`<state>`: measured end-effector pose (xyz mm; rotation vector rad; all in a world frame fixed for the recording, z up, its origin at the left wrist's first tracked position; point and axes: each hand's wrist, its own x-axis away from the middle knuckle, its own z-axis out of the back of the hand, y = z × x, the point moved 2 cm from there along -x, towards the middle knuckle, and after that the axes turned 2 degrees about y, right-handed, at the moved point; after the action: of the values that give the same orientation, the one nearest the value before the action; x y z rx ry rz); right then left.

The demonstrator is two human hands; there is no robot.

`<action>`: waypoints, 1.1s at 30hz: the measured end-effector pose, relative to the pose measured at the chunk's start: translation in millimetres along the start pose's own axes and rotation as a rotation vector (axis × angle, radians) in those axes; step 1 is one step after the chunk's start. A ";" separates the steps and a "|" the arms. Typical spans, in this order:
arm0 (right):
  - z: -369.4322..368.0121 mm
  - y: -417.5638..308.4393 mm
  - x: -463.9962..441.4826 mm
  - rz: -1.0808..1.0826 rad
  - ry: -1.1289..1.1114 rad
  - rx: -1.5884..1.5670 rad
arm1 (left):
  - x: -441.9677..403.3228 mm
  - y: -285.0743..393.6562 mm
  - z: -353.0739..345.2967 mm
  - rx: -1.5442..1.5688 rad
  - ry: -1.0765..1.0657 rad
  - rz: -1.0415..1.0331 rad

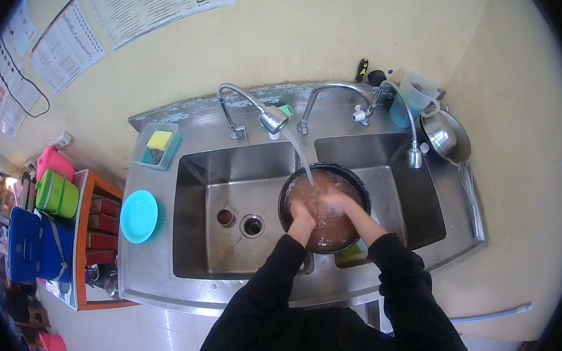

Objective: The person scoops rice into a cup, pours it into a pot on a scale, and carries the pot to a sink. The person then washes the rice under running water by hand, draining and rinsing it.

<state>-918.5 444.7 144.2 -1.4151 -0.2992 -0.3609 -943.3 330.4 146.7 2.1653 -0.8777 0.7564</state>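
Observation:
A black round pot [361, 181] sits over the divider between the two sink basins, filled with cloudy brown water [329, 229]. My left hand [302, 217] dips into the water at the pot's left side. My right hand [339, 201] is in it toward the middle and right. The fingers of both hands are under the murky surface, so what they hold or touch is hidden. From the flexible faucet [273, 118] above, a stream of water [301, 153] runs into the pot beside my hands.
The left basin [220, 191] has a drain [252, 226] and a small brown round piece [225, 217]. A turquoise plate [138, 216] and a sponge tub [156, 147] stand left. At right are a second flexible faucet [414, 156], a metal pot [440, 135] and a plastic jug [412, 94].

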 end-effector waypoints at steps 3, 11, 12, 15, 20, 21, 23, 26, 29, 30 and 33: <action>-6.7 59.3 -46.8 0.084 0.032 -0.112 | -11.9 -2.7 -2.8 -0.002 -0.081 0.041; -27.9 -39.8 22.9 -0.217 0.386 0.151 | -16.9 -2.1 -0.8 0.021 0.122 -0.074; -28.5 -50.6 29.2 -0.152 0.470 0.253 | -3.7 2.7 -4.8 -0.080 0.157 -0.116; -29.4 -75.2 44.4 -0.118 0.446 0.529 | 36.3 16.1 -14.9 -0.317 0.208 -0.281; -24.3 -59.1 49.1 0.092 0.524 1.011 | 86.3 7.3 -9.2 -0.157 0.273 -0.219; -19.3 -69.7 57.7 0.036 0.490 0.958 | 93.0 4.5 -5.5 -0.084 0.274 -0.130; -7.0 -52.0 55.9 -0.036 0.419 0.854 | 72.2 -7.8 14.0 -0.020 0.116 0.110; 7.6 -35.5 48.3 -0.350 0.177 0.731 | 93.4 -1.3 -5.2 0.001 0.133 0.309; 5.1 -47.4 64.7 -0.319 -0.028 0.381 | 35.5 -40.6 18.9 0.065 0.074 0.220; 4.8 -39.4 62.2 -0.294 -0.072 0.300 | 43.0 -39.7 9.4 0.049 0.103 0.189; 4.6 14.0 37.4 -0.051 -0.040 0.338 | 39.6 -38.4 1.2 0.025 0.064 0.178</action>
<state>-878.7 448.4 147.6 -1.0847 -0.4093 -0.3072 -890.1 336.0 160.1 2.0918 -1.0426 0.9238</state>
